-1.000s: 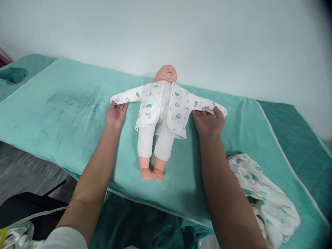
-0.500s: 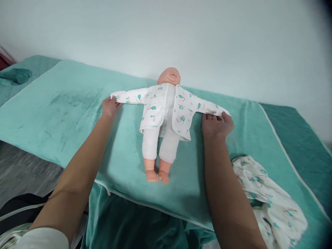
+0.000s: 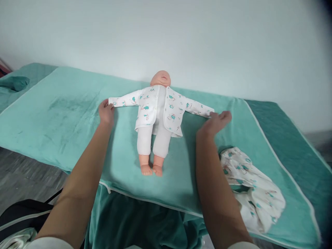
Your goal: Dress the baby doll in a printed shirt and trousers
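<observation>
The baby doll (image 3: 161, 103) lies face up between the person's two hands, arms stretched out to either side, its head pointing toward the wall (image 3: 166, 38) and its bare feet toward the person. It wears a white print jacket (image 3: 172, 110) that hangs unfastened down the front, showing a white body and white legs underneath. The jacket's sleeves reach outward from the doll, one toward the left hand (image 3: 106, 112) and the other toward the right hand (image 3: 214, 123); both hands are beside the cuffs, well apart from the doll's trunk.

The doll rests on a pale green bed cover (image 3: 77, 117). Beyond its head the cover ends close by, at the wall. Below its feet a short strip of cover runs to the light-piped near edge, where a dark green cloth (image 3: 140, 216) hangs down. The widest open stretch of cover is to the left of the doll, past the left hand. To the right of the doll and nearer the person, a crumpled print garment (image 3: 261, 188) lies beside the right forearm and takes up part of that side.

The left hand has its fingers partly curled, the tips at the cuff on the doll's left-hand side; whether they pinch the cloth cannot be told. The right hand is open, its fingers extended outward past the opposite cuff and its near side at the cuff's end, with no clear grip.
</observation>
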Demonstrator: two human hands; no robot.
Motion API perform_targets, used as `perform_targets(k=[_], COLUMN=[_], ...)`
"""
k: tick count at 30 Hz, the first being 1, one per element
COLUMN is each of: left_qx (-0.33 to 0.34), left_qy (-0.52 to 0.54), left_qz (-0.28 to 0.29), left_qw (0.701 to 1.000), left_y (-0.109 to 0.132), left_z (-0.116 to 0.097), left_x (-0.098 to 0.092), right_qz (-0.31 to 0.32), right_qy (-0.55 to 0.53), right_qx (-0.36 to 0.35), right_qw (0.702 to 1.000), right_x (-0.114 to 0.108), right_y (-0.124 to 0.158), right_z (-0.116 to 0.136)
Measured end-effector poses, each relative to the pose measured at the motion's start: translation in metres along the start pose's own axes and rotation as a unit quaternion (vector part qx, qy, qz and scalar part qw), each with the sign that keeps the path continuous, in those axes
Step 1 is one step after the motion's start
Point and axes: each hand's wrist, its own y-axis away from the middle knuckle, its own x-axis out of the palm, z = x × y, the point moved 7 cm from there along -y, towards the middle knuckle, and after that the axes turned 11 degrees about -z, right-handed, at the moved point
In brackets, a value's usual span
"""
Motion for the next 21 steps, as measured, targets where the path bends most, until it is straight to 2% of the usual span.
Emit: perform_targets(k=[2,5,6,9,12,14,17,19,21], left_qx=[0.042,0.045,0.038,0.022,0.024,0.025,0.023,0.027,0.039], left_qy=[-0.012,-0.027,-0.032,-0.055,-0.088,-0.111,-0.128,-0.128,-0.121], left_qz=[-0.051,-0.082,-0.078,-0.058,-0.045,-0.045,-0.024,0.006,0.044], left_qw=[0.998,0.995,0.996,0.997,0.995,0.992,0.991,0.991,0.991], left_y=[0.013,0.036,0.044,0.067,0.089,0.105,0.14,0.171,0.207], left_z=[0.0,0.001,0.0,-0.01,-0.024,-0.029,-0.031,-0.034,-0.049], left_x=[-0.013,-0.027,-0.031,-0.044,-0.055,-0.058,-0.051,-0.042,-0.033], right_qz=[-0.02,0.046,0.085,0.163,0.2,0.203,0.179,0.174,0.194], right_qy=[0.043,0.065,0.087,0.138,0.218,0.267,0.346,0.392,0.4], right_qx=[-0.007,-0.057,-0.1,-0.242,-0.314,-0.341,-0.348,-0.324,-0.296], right_qw=[0.999,0.995,0.988,0.946,0.902,0.878,0.853,0.843,0.846], right_x=[-0.002,-0.009,-0.016,-0.059,-0.122,-0.167,-0.225,-0.25,-0.259], right_y=[0.025,0.08,0.101,0.161,0.197,0.205,0.195,0.179,0.163], right_z=[0.013,0.051,0.067,0.118,0.154,0.169,0.174,0.166,0.158])
